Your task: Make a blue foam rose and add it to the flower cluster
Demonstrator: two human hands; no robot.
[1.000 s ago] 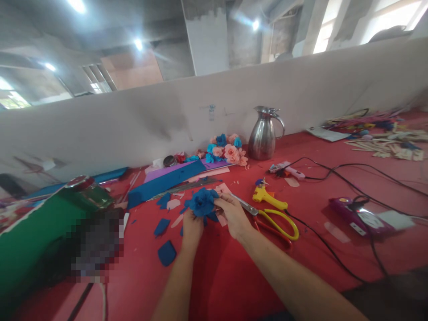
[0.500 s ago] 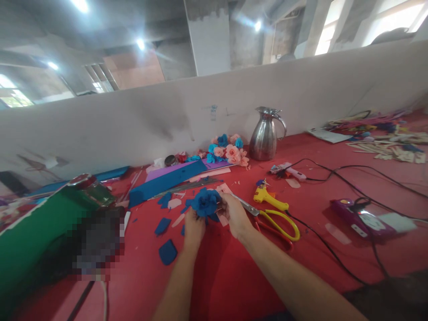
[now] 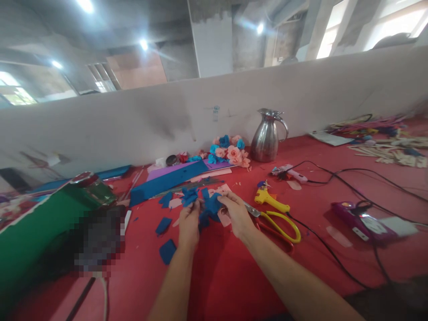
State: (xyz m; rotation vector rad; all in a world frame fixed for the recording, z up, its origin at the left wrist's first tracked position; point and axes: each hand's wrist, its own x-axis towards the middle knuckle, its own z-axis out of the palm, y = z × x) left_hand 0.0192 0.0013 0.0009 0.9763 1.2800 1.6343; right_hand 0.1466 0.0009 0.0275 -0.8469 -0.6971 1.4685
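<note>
Low over the red table, my left hand [image 3: 189, 222] is closed on a dark blue paper flower [image 3: 190, 196], its ruffled petals standing above my fingertips. My right hand [image 3: 234, 213] pinches the edge of a flat, star-like blue petal piece [image 3: 211, 205], which hangs just right of the flower. Whether the two blue pieces touch behind my fingers I cannot tell. Scissors with red and yellow handles [image 3: 281, 225] lie beside my right hand, blades partly hidden by it. Loose blue petal cutouts [image 3: 167, 251] and pink scraps [image 3: 175, 203] are scattered near my left hand.
A yellow glue gun [image 3: 271, 199] with a black cord lies right of the scissors. Behind stand pink and blue paper flowers [image 3: 234, 154] and a steel jug [image 3: 265, 138]. A purple power strip [image 3: 364, 218] sits right; a green board [image 3: 40, 232] and glass jar [image 3: 92, 187] are left.
The blue flower, held between both hands before, is now in my left hand, which has shifted left. A flat blue petal piece now shows apart from it in my right hand.
</note>
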